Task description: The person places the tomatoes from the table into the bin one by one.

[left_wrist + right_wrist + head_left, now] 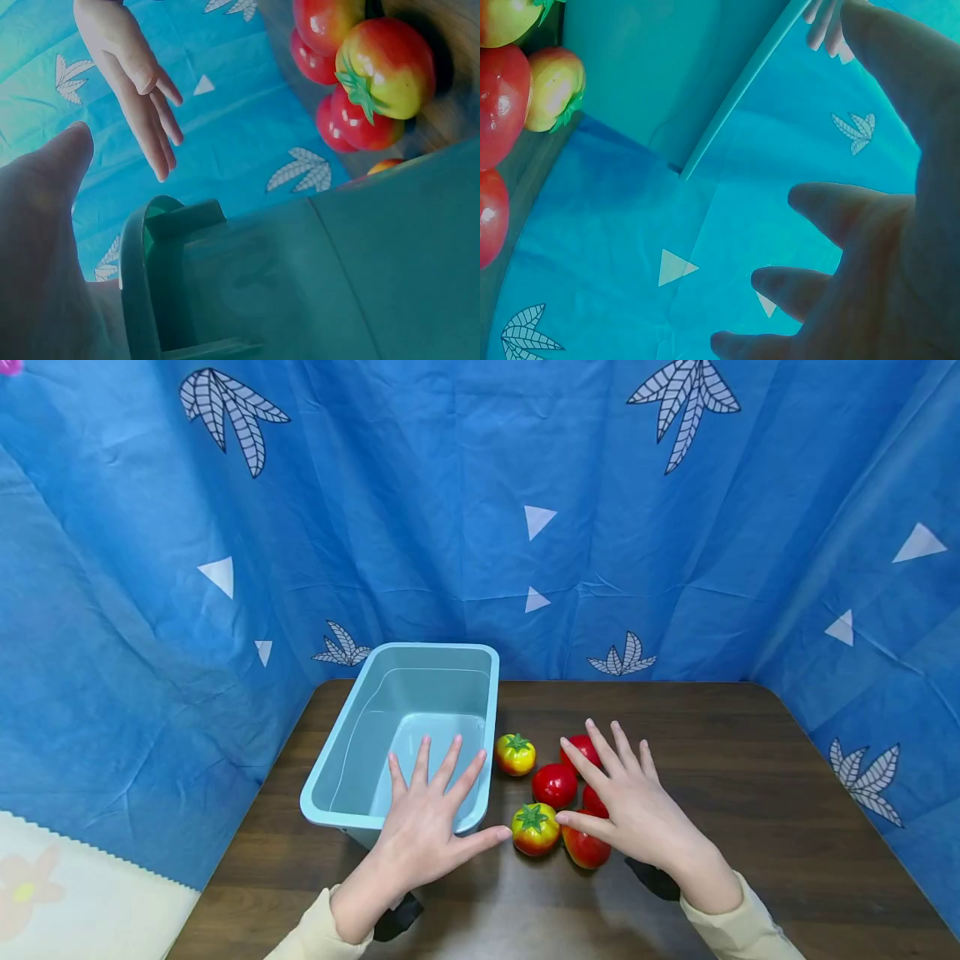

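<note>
running lengthwise front to back, the tub (441, 692) stands while left grip (423, 828) and right grip (633, 797) hover spread

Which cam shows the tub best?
Head: nearly the whole tub shows, rim and inside, though the left hand hides part of its near edge. Left wrist gets only outer wall and some rim, close up; right wrist, a cropped outer wall and some rim.

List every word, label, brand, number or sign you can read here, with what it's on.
None: no view shows readable text.
Blue cloth: printed leaves and triangles, no letters.
Light blue bin: faint dark mark in the left wrist view, too blurred to tell if it is lettering.
Red and yellow fruit: no lettering visible.
</note>
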### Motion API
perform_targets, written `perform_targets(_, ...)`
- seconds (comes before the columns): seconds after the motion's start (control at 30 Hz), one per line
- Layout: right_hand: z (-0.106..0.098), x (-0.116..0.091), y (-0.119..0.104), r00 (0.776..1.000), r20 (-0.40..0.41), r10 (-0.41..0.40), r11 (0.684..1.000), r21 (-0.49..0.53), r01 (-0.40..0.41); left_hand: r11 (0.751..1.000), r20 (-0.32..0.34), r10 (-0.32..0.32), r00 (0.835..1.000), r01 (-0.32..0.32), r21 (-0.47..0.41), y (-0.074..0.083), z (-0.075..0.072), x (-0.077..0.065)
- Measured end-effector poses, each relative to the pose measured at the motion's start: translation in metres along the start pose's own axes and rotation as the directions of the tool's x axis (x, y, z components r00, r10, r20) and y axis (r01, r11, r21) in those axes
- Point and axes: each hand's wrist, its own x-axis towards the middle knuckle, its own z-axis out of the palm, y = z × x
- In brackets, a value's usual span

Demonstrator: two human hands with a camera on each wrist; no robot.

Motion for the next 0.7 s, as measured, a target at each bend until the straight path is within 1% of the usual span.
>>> perform_targets(0.2,-0.002,-0.004,0.004,1.000,-0.003,0.009,1.000,0.019,-0.009,0.999,-0.006,-0.024,1.000,0.024,-0.048,-0.002,-0.002,-0.008)
perform_targets(0.33,-0.002,-0.007,0.008,0.999,-0.036,0.004,1.000,0.026,-0.003,0.998,-0.038,-0.031,0.999,0.029,-0.054,-0.008,-0.004,-0.015)
perform_targets(0.5,-0.003,-0.010,0.015,0.994,-0.110,-0.001,0.999,0.041,0.006,0.998,-0.128,-0.020,0.992,0.011,-0.069,-0.019,-0.007,-0.023)
perform_targets(0.6,-0.003,-0.012,0.020,0.988,-0.153,0.019,0.997,0.079,-0.007,0.996,-0.186,-0.030,0.982,0.013,-0.091,-0.027,-0.009,-0.028)
perform_targets(0.7,-0.002,-0.014,0.028,0.979,-0.196,0.048,0.991,0.130,-0.023,0.992,-0.245,-0.051,0.968,0.021,-0.124,-0.038,-0.012,-0.034)
